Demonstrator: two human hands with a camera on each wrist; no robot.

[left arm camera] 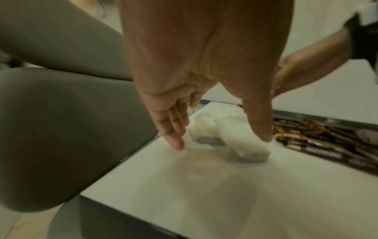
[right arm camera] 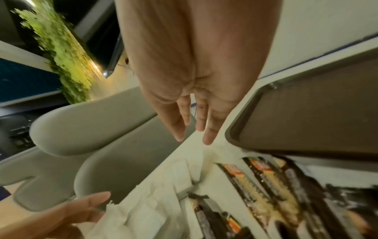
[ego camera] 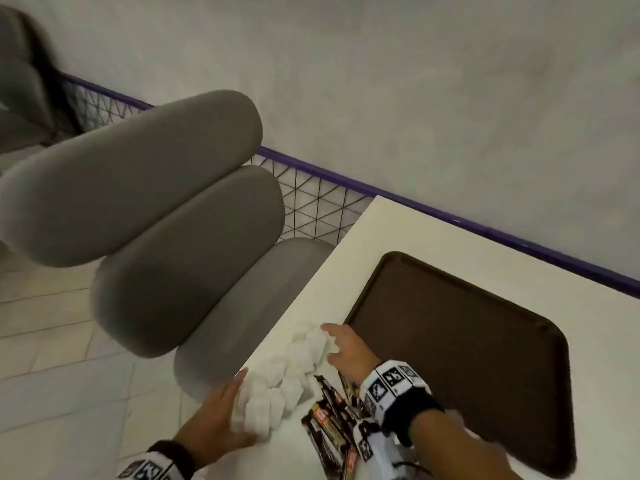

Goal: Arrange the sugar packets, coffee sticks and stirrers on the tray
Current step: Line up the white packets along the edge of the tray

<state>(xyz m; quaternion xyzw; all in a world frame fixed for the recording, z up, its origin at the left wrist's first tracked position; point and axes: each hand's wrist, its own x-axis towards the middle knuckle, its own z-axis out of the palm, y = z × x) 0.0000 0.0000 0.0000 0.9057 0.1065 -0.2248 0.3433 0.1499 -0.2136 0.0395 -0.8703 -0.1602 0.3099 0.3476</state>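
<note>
Two hands are placed at a heap of white sugar packets [ego camera: 287, 379] on the table [ego camera: 408, 233]. Nearest, the left hand [ego camera: 214, 420] is laid flat against the heap's outer side, fingers straight. Dark coffee sticks [ego camera: 332, 427] are scattered just beside it. Further on, the right hand [ego camera: 346, 348] is spread open over the heap's far end — nothing gripped. Beyond, the brown tray [ego camera: 467, 358] is seen bare. Packets judged light, soft, slippery — best scooped between both palms. No stirrers can be made out.

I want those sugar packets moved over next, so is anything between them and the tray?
Nothing visible blocks it. The sugar packets lie beside the empty tray, with the right hand at the gap; the coffee sticks lie nearer the person.
</note>
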